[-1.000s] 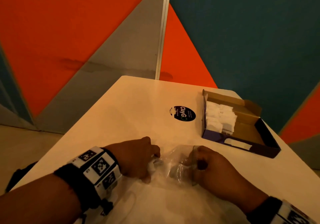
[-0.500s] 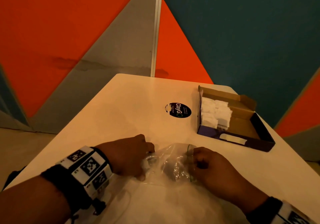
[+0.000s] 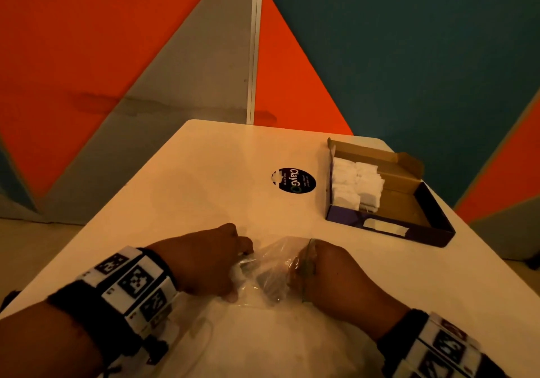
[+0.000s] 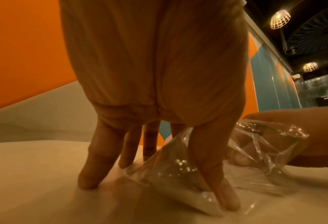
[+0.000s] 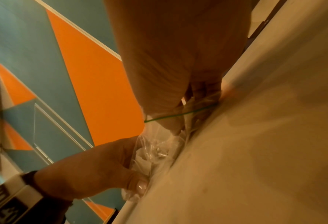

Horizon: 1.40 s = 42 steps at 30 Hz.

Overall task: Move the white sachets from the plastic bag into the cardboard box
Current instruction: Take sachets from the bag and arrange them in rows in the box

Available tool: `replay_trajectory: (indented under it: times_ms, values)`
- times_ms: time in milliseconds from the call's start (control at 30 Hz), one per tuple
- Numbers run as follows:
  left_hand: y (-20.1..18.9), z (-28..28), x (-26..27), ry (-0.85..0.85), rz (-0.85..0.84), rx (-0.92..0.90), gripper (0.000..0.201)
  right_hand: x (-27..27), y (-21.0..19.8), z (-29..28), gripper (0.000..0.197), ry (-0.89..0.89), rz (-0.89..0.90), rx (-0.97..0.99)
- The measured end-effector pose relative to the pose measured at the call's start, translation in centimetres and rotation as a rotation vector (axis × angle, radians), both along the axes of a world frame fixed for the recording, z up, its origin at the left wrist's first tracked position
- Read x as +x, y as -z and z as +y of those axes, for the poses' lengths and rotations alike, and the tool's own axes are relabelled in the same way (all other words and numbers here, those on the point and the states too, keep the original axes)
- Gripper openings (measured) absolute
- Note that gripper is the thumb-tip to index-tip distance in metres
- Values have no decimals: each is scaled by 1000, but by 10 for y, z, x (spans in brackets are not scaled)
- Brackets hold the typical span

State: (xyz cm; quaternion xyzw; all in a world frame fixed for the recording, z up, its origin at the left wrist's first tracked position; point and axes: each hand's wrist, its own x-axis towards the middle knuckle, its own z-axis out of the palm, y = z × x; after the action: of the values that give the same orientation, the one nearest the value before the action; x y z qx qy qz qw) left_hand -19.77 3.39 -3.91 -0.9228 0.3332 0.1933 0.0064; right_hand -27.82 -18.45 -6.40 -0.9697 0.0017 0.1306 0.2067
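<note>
A clear plastic bag (image 3: 270, 269) lies crumpled on the white table (image 3: 204, 173) between my hands. My left hand (image 3: 210, 260) pinches its closed end against the table, thumb (image 5: 140, 184) low and fingers (image 4: 94, 163) pointing down. A white sachet (image 5: 143, 159) shows through the plastic beside that thumb. My right hand (image 3: 330, 275) has curled fingers in the bag's mouth, where the green seal strip (image 5: 180, 115) crosses them. What those fingers hold is hidden. The open cardboard box (image 3: 409, 196) stands far right, with several white sachets (image 3: 356, 184) stacked in its left half.
A round black sticker (image 3: 293, 180) lies flat on the table left of the box. The table's left edge runs diagonally close to my left forearm. An orange, grey and teal wall stands behind the table's far edge.
Both hands stay on the bag in nearly the same spot. The head view has shifted a little, so the box and sticker sit slightly higher and further left in the picture.
</note>
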Motion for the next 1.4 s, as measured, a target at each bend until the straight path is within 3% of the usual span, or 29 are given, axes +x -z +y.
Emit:
replay_trajectory:
  times_ms: [100,300,433,533,667,800,933,1100,1400]
  values:
    - [0,2,-1,-5,9,-4,74,5,6,0,40,6,-69,48]
    - [-1,1,0,-15,19,-18,71,8,9,0,45,-73,-103,81]
    - [-1,1,1,-18,19,-30,70,8,-1,-1,33,-108,-123,114]
    - [-1,0,0,-10,9,-15,70,6,-5,-3,36,-33,-109,184]
    - [1,1,3,15,-12,2,73,0,-13,-7,19,75,-106,282]
    - [1,1,4,19,-9,-8,72,-3,-14,-15,23,203,-47,386]
    - [1,2,4,20,0,-16,70,-2,-11,-28,7,251,-31,450]
    - [2,1,4,11,-1,-20,70,-7,-18,-36,10,319,-18,597]
    - [-2,3,2,20,-18,-22,64,-19,-39,-66,11,478,-307,622]
